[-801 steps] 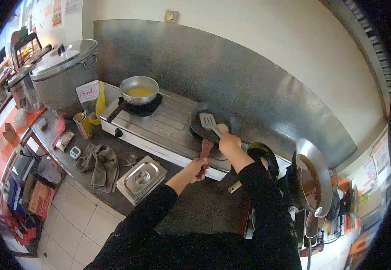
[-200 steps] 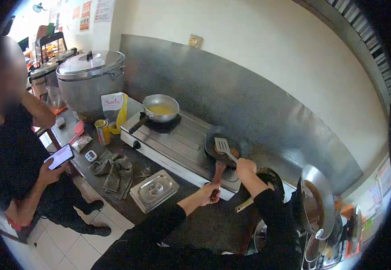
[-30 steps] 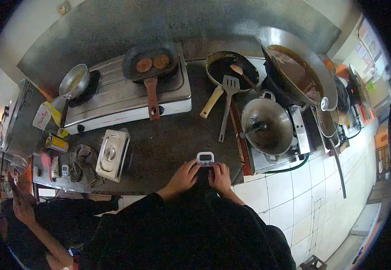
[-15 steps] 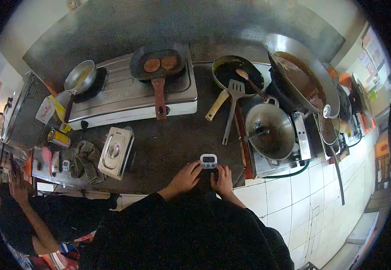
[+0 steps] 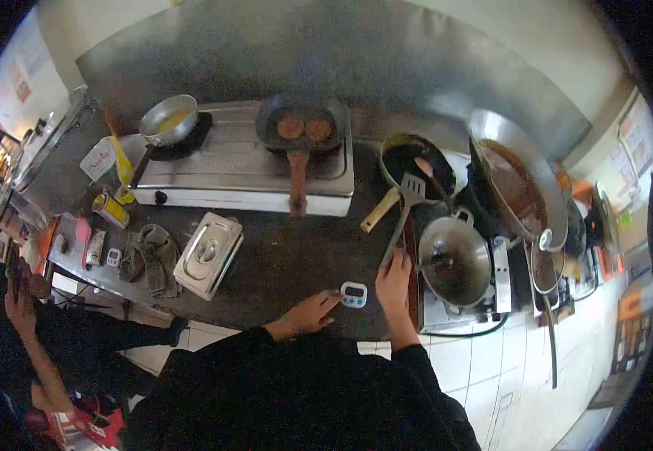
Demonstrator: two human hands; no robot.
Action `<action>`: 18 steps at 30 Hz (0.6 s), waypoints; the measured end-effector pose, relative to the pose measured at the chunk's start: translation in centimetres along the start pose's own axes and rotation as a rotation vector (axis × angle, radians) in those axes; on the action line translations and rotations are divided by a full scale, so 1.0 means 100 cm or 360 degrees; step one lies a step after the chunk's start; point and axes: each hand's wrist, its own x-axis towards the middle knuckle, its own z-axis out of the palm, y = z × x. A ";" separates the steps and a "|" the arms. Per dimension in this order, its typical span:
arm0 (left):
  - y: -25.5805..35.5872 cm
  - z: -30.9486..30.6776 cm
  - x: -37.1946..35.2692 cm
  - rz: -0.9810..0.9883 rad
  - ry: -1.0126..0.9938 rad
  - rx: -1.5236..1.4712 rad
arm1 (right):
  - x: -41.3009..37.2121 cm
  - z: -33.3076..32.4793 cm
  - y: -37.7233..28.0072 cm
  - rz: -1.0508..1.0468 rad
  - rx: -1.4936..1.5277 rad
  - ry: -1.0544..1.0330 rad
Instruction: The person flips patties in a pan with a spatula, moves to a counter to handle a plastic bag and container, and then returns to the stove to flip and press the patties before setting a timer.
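Note:
A white digital timer (image 5: 354,295) with a dark screen and blue buttons lies on the dark counter. My left hand (image 5: 307,314) rests at its left side, fingers stretched out, with the fingertips at the timer's edge. To the right, my right hand (image 5: 394,284) has its fingers closed around the handle end of a slotted spatula (image 5: 413,191). The spatula's head leans over the rim of a dark frying pan (image 5: 394,160), beside that pan's cream handle. Inside the same pan lies a wooden spoon (image 5: 424,167).
Two brown patties (image 5: 304,129) sit in a square pan (image 5: 270,120) on the gas stove (image 5: 228,197). A small pan (image 5: 162,129), lidded steel container (image 5: 206,252), cloth (image 5: 153,255) and yellow can (image 5: 111,210) are leftward. Rightward are a wok (image 5: 454,263) and large sauce pan (image 5: 484,124). Another person's arm (image 5: 44,368) is at left.
My right hand has left the timer's right side and moved up and right to the spatula handle, closing on it. My left hand stays by the timer. The camera view has shifted.

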 end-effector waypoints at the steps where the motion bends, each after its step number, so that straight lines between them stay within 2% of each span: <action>1: -0.001 -0.005 0.001 -0.0020 -0.0006 -0.0040 | 0.015 0.013 0.011 0.0064 -0.0065 0.0027; 4: -0.007 -0.025 0.001 -0.0077 0.0061 -0.0168 | 0.041 0.051 0.036 0.0510 -0.0164 -0.0167; 6: -0.017 -0.045 0.003 -0.0109 0.0218 -0.0277 | 0.047 0.062 0.042 0.0379 -0.0332 -0.0207; 8: -0.031 -0.064 0.006 -0.0221 0.0515 -0.0588 | 0.043 0.087 0.064 0.0542 -0.0130 -0.0103; 11: -0.051 -0.090 0.010 -0.0204 0.0886 -0.0830 | 0.052 0.075 0.066 0.1284 0.0915 -0.0355; 12: -0.060 -0.099 0.012 -0.0167 0.0998 -0.0871 | 0.049 0.070 0.060 0.1290 0.1165 -0.0222; 14: -0.074 -0.110 0.016 -0.0256 0.1026 -0.0770 | 0.042 0.052 0.039 0.1293 0.1651 0.0045; 15: -0.075 -0.117 0.016 -0.0312 0.1029 -0.0699 | 0.039 0.045 0.028 0.1131 0.1555 0.0131; 18: -0.099 -0.107 0.026 -0.0487 0.1072 -0.0429 | 0.031 0.027 0.013 0.1128 0.1656 0.0132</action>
